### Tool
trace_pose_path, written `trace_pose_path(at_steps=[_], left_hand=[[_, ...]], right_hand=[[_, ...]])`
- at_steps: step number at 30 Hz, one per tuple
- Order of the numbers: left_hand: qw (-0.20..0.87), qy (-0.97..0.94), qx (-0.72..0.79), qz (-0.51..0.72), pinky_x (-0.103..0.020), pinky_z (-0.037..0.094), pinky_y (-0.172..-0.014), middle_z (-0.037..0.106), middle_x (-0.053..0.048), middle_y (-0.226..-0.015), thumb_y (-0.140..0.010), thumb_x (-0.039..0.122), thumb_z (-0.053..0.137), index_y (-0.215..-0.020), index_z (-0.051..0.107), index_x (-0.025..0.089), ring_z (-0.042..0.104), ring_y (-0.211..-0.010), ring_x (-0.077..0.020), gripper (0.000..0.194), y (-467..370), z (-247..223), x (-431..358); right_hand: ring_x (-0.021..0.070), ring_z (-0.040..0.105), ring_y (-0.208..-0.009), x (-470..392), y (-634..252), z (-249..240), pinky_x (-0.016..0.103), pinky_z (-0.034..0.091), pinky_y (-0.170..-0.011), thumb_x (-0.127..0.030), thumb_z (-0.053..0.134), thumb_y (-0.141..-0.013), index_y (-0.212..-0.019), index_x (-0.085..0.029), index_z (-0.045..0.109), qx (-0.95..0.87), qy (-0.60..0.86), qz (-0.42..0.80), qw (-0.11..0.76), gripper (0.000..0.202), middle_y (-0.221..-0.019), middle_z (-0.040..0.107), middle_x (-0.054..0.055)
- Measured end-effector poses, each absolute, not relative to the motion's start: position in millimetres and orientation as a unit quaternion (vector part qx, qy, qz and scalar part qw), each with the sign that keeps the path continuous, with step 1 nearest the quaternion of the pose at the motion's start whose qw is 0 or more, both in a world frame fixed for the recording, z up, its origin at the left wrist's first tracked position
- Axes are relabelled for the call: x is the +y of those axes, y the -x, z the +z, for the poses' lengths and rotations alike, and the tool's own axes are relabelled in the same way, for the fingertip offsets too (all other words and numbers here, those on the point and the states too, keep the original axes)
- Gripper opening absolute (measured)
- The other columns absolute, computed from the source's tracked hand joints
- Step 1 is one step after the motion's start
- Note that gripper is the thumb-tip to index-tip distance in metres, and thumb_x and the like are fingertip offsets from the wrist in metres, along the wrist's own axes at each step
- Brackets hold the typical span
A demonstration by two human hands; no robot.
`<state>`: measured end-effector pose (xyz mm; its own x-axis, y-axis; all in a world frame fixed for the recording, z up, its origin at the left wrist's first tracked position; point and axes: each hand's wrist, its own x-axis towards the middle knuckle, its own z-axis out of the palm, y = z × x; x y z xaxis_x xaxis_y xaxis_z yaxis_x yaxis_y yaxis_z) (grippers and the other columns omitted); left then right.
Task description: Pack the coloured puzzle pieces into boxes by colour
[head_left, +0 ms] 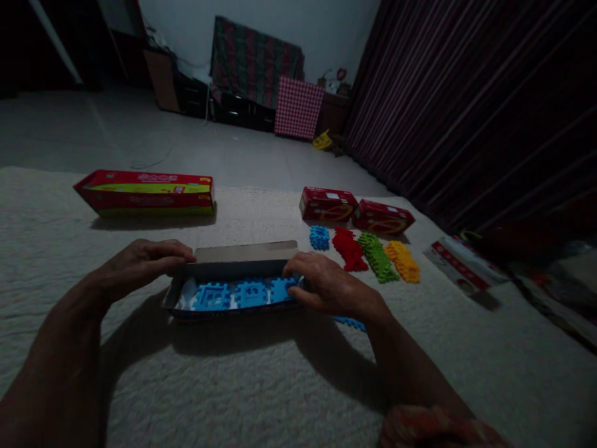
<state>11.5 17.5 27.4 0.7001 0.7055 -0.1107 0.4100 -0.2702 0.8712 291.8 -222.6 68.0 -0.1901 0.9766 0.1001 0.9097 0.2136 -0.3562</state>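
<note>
A long, narrow cardboard box (242,269) lies in front of me with its lid flap raised at the back. Inside, flat blue interlocking blocks (250,294) with notched edges sit in a row, and some clear plastic (188,291) shows at the left end. My left hand (152,258) holds the box at its left back corner, fingers close together. Over the right end, my right hand (329,283) has its thumb and fingers closed on a blue block (281,289). Another blue piece (351,323) lies on the blanket, partly hidden behind my right forearm.
Beyond the right hand lie stacks of blue (319,238), red (349,250), green (379,258) and yellow blocks (403,261). Two red boxes (328,205) stand behind them. A long red-and-yellow box (149,193) is at the far left, a white-and-red carton (461,264) at right.
</note>
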Motion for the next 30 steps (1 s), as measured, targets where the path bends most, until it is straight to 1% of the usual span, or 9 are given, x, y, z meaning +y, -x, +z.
trace_pose_path(at_steps=[3, 7, 11, 12, 15, 17, 19, 24, 30], left_hand=[[0.484, -0.778, 0.371, 0.151, -0.036, 0.056, -0.074, 0.073, -0.008, -0.098, -0.058, 0.046, 0.077, -0.074, 0.080, 0.025, 0.067, -0.088, -0.0277, 0.027, -12, 27, 19], [0.478, -0.781, 0.371, 0.153, -0.037, 0.057, -0.073, 0.073, -0.009, -0.096, -0.056, 0.048, 0.077, -0.071, 0.081, 0.025, 0.068, -0.088, -0.0291, 0.028, -13, 30, 18], [0.466, -0.795, 0.356, 0.152, -0.037, 0.057, -0.072, 0.074, -0.008, -0.097, -0.060, 0.048, 0.075, -0.073, 0.081, 0.027, 0.068, -0.087, -0.0286, 0.026, -14, 29, 18], [0.465, -0.796, 0.356, 0.155, -0.037, 0.057, -0.071, 0.074, -0.008, -0.097, -0.060, 0.048, 0.075, -0.073, 0.081, 0.027, 0.068, -0.087, -0.0287, 0.025, -13, 28, 18], [0.470, -0.790, 0.362, 0.157, -0.036, 0.057, -0.071, 0.073, -0.009, -0.099, -0.061, 0.047, 0.075, -0.072, 0.081, 0.026, 0.068, -0.087, -0.0286, 0.024, -12, 26, 19], [0.475, -0.788, 0.362, 0.151, -0.036, 0.057, -0.073, 0.073, -0.009, -0.100, -0.062, 0.046, 0.075, -0.073, 0.081, 0.026, 0.069, -0.088, -0.0281, 0.023, -12, 26, 19], [0.476, -0.789, 0.358, 0.148, -0.036, 0.057, -0.075, 0.074, -0.009, -0.100, -0.063, 0.045, 0.074, -0.074, 0.081, 0.027, 0.069, -0.089, -0.0278, 0.022, -12, 25, 19], [0.472, -0.793, 0.356, 0.150, -0.037, 0.056, -0.077, 0.074, -0.008, -0.097, -0.064, 0.046, 0.074, -0.075, 0.081, 0.026, 0.068, -0.090, -0.0275, 0.024, -12, 26, 18], [0.484, -0.789, 0.345, 0.154, -0.034, 0.054, -0.075, 0.072, -0.008, -0.094, -0.065, 0.043, 0.074, -0.076, 0.079, 0.021, 0.066, -0.087, -0.0246, 0.025, -11, 28, 15]], right_hand=[[0.0204, 0.058, -0.095, -224, -289, 67, 0.037, 0.046, -0.088, -0.018, 0.062, -0.088, -0.108, -0.018, 0.062, -0.764, 0.617, 0.100, 0.159, 0.020, -0.102, 0.065, 0.008], [0.0192, 0.061, -0.094, -223, -302, 70, 0.035, 0.048, -0.088, -0.020, 0.061, -0.090, -0.105, -0.019, 0.064, -0.751, 0.627, 0.085, 0.188, 0.016, -0.100, 0.068, 0.007], [0.0201, 0.065, -0.101, -208, -351, 71, 0.034, 0.049, -0.091, -0.016, 0.061, -0.087, -0.108, -0.019, 0.068, -0.676, 0.704, 0.015, 0.218, 0.022, -0.109, 0.071, 0.008], [0.0207, 0.065, -0.103, -202, -366, 70, 0.034, 0.049, -0.093, -0.013, 0.061, -0.085, -0.108, -0.020, 0.069, -0.651, 0.730, 0.000, 0.209, 0.025, -0.111, 0.072, 0.008], [0.0241, 0.064, -0.113, -182, -404, 61, 0.035, 0.048, -0.098, -0.011, 0.063, -0.082, -0.116, -0.019, 0.069, -0.599, 0.790, 0.009, 0.130, 0.036, -0.123, 0.070, 0.011], [0.0248, 0.062, -0.118, -172, -418, 54, 0.035, 0.047, -0.100, -0.011, 0.066, -0.081, -0.124, -0.019, 0.065, -0.594, 0.799, 0.032, 0.089, 0.044, -0.130, 0.067, 0.011], [0.0248, 0.061, -0.120, -165, -423, 48, 0.034, 0.046, -0.101, -0.011, 0.068, -0.079, -0.127, -0.018, 0.063, -0.606, 0.792, 0.048, 0.062, 0.048, -0.134, 0.065, 0.012], [0.0236, 0.063, -0.112, -155, -420, 40, 0.032, 0.046, -0.095, -0.014, 0.064, -0.082, -0.121, -0.017, 0.065, -0.601, 0.798, 0.040, 0.010, 0.039, -0.126, 0.069, 0.011], [0.0235, 0.063, -0.103, -154, -420, 36, 0.033, 0.046, -0.087, -0.019, 0.065, -0.084, -0.103, -0.019, 0.071, -0.592, 0.805, 0.031, -0.011, 0.020, -0.115, 0.072, 0.011]])
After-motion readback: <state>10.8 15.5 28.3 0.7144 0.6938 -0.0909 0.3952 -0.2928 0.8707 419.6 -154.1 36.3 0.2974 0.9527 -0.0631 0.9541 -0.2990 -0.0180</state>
